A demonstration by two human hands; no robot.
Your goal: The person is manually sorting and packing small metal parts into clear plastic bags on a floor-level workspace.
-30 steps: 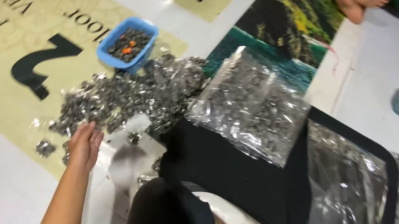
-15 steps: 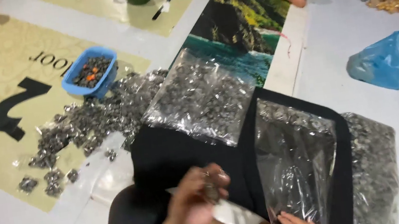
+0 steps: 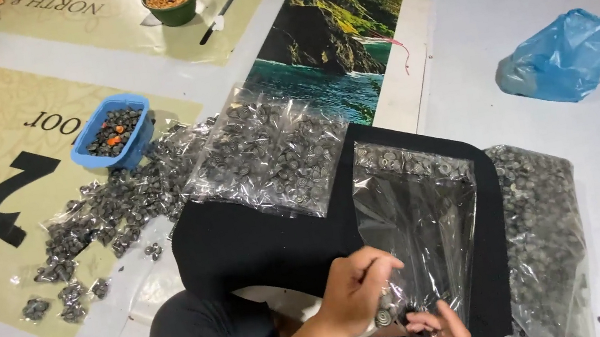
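The step in hand looks like filling: the left hand pinches a few small grey metal discs at the mouth of a clear plastic bag lying on the black cloth in the lap — the right hand pinches the bag's lower edge. Two larger filled bags flank it; one blue tub sits on the floor. Next calls for holding the mouth open.

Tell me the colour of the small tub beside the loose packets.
Blue tub, clearest in the head view.
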